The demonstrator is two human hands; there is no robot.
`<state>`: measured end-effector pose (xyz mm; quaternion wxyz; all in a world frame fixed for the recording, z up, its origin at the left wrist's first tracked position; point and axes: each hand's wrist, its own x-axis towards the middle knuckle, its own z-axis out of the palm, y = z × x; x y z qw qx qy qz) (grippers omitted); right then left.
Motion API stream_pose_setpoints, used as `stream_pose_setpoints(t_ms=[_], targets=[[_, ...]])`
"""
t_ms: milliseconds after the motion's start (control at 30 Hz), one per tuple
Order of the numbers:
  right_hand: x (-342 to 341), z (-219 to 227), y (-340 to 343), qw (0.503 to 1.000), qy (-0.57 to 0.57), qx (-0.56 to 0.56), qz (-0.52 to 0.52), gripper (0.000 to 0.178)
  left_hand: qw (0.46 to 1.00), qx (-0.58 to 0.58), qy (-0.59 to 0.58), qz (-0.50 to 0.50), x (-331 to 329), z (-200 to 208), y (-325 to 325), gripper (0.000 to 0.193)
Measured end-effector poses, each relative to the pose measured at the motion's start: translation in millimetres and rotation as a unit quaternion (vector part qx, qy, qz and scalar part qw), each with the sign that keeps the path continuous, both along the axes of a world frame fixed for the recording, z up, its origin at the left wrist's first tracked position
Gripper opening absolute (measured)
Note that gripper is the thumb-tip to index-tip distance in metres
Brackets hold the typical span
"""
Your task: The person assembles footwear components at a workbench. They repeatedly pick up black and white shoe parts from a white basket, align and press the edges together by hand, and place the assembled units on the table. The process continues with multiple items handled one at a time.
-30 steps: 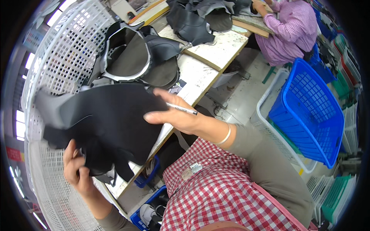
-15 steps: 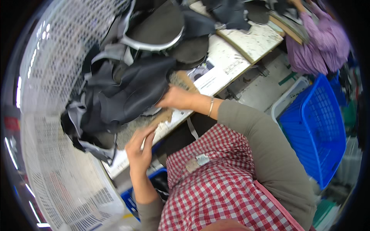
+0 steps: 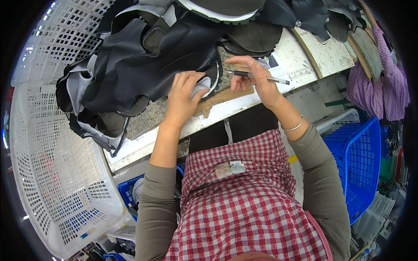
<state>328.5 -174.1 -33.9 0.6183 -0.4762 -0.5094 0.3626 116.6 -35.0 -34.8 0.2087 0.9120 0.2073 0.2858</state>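
Note:
My left hand (image 3: 185,93) is closed on the near edge of a black leather-like piece (image 3: 170,61), its fingers on top and the thumb by the turned-up pale lining (image 3: 203,88). Just to the right, my right hand (image 3: 263,85) holds a pen (image 3: 280,80) with a black grip and a clear barrel. The pen lies level across the fingers, its dark end pointing left toward the black piece. Under the piece is a rough, speckled board (image 3: 150,115) with a worn brown edge (image 3: 222,99).
More black pieces with pale linings are heaped on the white table (image 3: 300,54). A large white perforated basket (image 3: 65,174) stands at the left. At the right are a blue basket (image 3: 361,169) and a person in a purple checked garment (image 3: 376,89). A printed sheet (image 3: 274,65) lies beyond my right hand.
My left hand has moved from the table's front edge onto the black piece. My right hand has come off the piece and moved right, and the pen now shows in it.

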Motion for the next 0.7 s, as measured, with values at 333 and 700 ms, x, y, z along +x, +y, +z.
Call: stream_pose_setpoints(t_ms=[333,700], targets=[[-39,-5,40,0.990,-0.087,-0.106,-0.035,0.024,0.979,-0.189,-0.042,0.061,18,0,27,0.010],[-54,-24,56,0.957,-0.209,-0.053,-0.192,0.034,0.965,-0.221,-0.116,0.084,16,-13,20,0.012]])
